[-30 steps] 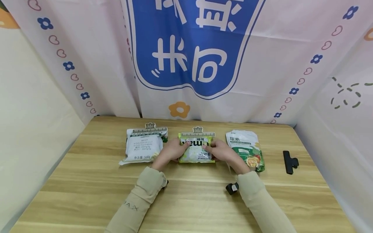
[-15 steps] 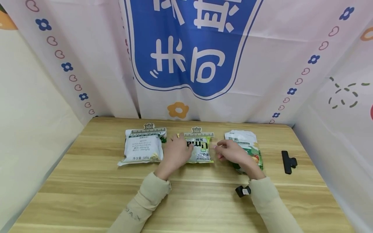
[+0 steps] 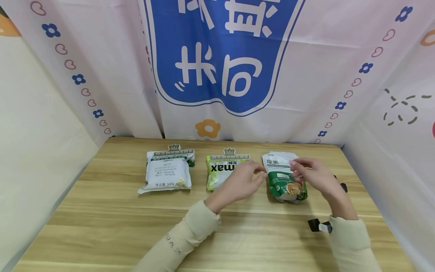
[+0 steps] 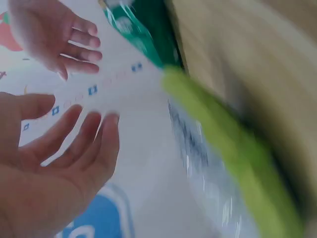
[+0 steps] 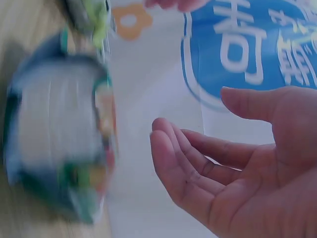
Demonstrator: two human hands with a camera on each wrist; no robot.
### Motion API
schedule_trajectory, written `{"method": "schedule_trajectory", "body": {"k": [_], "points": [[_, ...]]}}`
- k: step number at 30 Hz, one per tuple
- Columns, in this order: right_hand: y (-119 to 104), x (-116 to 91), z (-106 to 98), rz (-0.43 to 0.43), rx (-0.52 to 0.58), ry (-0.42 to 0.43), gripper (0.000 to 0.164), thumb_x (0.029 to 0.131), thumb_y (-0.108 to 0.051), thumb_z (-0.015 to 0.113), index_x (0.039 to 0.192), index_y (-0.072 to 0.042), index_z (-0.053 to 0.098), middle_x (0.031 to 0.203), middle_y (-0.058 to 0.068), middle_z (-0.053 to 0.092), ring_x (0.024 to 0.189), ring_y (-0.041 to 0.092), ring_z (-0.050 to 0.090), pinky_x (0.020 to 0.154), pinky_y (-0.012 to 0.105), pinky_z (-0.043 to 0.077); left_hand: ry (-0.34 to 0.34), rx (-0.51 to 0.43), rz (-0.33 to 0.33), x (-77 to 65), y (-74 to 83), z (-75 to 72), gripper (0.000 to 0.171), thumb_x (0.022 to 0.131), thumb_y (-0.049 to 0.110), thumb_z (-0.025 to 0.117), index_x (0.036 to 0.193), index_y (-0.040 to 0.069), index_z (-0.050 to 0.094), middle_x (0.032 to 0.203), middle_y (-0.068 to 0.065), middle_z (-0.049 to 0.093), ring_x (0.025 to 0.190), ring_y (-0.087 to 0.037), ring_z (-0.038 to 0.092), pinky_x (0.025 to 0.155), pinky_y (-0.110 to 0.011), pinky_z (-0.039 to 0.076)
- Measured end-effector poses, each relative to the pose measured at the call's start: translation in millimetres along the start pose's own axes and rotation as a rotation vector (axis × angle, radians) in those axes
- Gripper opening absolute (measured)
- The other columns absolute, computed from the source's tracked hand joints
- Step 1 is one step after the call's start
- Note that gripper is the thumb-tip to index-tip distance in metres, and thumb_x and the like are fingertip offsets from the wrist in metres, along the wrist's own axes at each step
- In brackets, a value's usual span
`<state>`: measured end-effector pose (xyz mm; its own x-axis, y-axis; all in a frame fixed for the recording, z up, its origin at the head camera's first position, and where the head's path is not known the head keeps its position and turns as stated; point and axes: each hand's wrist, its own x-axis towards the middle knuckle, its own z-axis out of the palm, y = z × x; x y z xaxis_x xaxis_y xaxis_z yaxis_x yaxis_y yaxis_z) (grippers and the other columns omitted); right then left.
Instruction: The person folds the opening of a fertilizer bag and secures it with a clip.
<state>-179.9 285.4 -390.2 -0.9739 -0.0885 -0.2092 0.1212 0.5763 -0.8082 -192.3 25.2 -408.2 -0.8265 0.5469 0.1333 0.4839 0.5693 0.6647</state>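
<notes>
A white and green pouch (image 3: 282, 175) with a fruit picture lies on the table at the right, its top without a clip. My right hand (image 3: 316, 175) hovers at its right edge, fingers loosely bent and holding nothing; the right wrist view shows that hand (image 5: 237, 163) with its palm bare. My left hand (image 3: 238, 183) is over the right part of a lime-green bag (image 3: 217, 172), fingertips toward the pouch. Nothing is in that hand (image 4: 64, 163) in the left wrist view either. A wide crown-topped clip (image 3: 229, 155) closes the lime-green bag's top.
At the left lies a white bag (image 3: 166, 172) with a similar crown-topped clip (image 3: 174, 150) along its top. A black clip (image 3: 344, 187) is mostly hidden behind the right hand. A printed cloth (image 3: 289, 117) hangs along the back edge of the wooden table (image 3: 102, 219).
Both hands have let go of the lime-green bag and moved right. The right hand has passed over to the pouch's right edge; the left has slid across the lime-green bag toward the pouch.
</notes>
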Motion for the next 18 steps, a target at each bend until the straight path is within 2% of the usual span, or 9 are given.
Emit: {"method": "schedule_trajectory", "body": {"k": [2,5,9,12,15,16,18], "points": [[10.2,-2.6,-9.9,0.006,-0.016,0.035,0.066,0.112,-0.045,0.047,0.151,0.008,0.046,0.135,0.028,0.063,0.107,0.019,0.07,0.087,0.026,0.062,-0.078,-0.133,-0.047,7.6,3.1,8.5,0.037,0.108,0.032,0.059,0.138,0.01,0.066,0.125,-0.005,0.072,0.114,-0.017,0.069,0.096,-0.029,0.058],[24.9,-4.5,-21.3,0.014,-0.06,0.087,0.064,0.112,-0.043,0.046,0.149,0.009,0.048,0.136,0.03,0.061,0.11,0.024,0.068,0.087,0.027,0.062,-0.133,-0.281,-0.156,19.7,6.7,20.5,0.046,0.107,0.038,0.06,0.146,0.013,0.058,0.124,-0.005,0.073,0.105,-0.013,0.07,0.089,-0.028,0.059],[42.7,-5.2,-32.1,0.057,-0.146,0.112,0.066,0.113,-0.044,0.043,0.148,0.012,0.048,0.141,0.035,0.057,0.118,0.04,0.063,0.095,0.045,0.061,-0.148,-0.476,-0.355,34.5,12.5,34.1,0.058,0.105,0.041,0.063,0.154,0.012,0.049,0.136,-0.011,0.069,0.111,-0.02,0.072,0.098,-0.039,0.059],[54.1,-3.8,-36.1,0.124,-0.188,0.096,0.069,0.113,-0.046,0.042,0.148,0.013,0.047,0.143,0.037,0.054,0.123,0.046,0.061,0.097,0.054,0.058,-0.121,-0.526,-0.473,42.5,16.6,41.7,0.065,0.104,0.043,0.064,0.157,0.01,0.044,0.152,-0.015,0.058,0.134,-0.029,0.062,0.115,-0.048,0.05],[62.6,1.5,-34.4,0.18,-0.144,0.059,0.07,0.112,-0.045,0.044,0.147,0.015,0.046,0.139,0.035,0.058,0.118,0.04,0.066,0.095,0.048,0.059,-0.07,-0.489,-0.555,47.4,18.2,47.3,0.07,0.103,0.044,0.064,0.158,0.008,0.041,0.163,-0.017,0.045,0.151,-0.034,0.044,0.124,-0.054,0.038],[64.9,4.0,-32.8,0.192,-0.116,0.043,0.069,0.112,-0.043,0.044,0.148,0.015,0.045,0.136,0.034,0.06,0.114,0.036,0.068,0.094,0.044,0.06,-0.059,-0.486,-0.579,48.7,17.9,48.9,0.073,0.102,0.044,0.065,0.159,0.006,0.039,0.165,-0.018,0.041,0.153,-0.036,0.04,0.126,-0.056,0.036],[68.4,8.9,-29.1,0.203,-0.037,0.014,0.066,0.112,-0.039,0.046,0.148,0.017,0.043,0.131,0.029,0.063,0.105,0.024,0.071,0.091,0.037,0.062,-0.05,-0.519,-0.627,51.6,16.7,52.4,0.078,0.102,0.042,0.066,0.161,0.003,0.033,0.165,-0.022,0.039,0.151,-0.036,0.041,0.125,-0.056,0.036]]}}
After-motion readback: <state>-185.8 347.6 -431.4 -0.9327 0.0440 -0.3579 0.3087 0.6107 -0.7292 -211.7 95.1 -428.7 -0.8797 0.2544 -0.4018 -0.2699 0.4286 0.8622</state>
